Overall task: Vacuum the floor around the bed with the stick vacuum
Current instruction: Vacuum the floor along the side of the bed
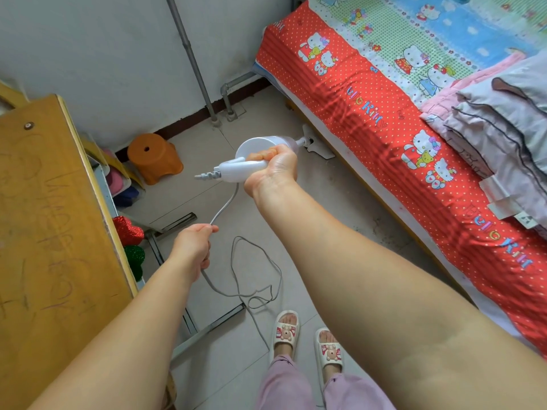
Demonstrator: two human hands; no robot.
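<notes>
My right hand (273,165) grips the handle of the white stick vacuum (254,149). Its floor head (315,142) rests on the tiles against the bed's edge. My left hand (192,247) is closed around the grey power cord (226,202), which leaves the handle's rear and loops on the floor (257,279) in front of my feet. The bed (384,113), on the right, has a red cartoon-cat sheet, and folded blankets (503,137) lie on it.
A wooden desk (50,220) stands at the left, its metal legs (207,324) on the floor. An orange stool (154,156) sits by the wall near vertical pipes (192,60). Shoes and red and green glittery items lie under the desk. My slippered feet (305,335) stand on the tiles.
</notes>
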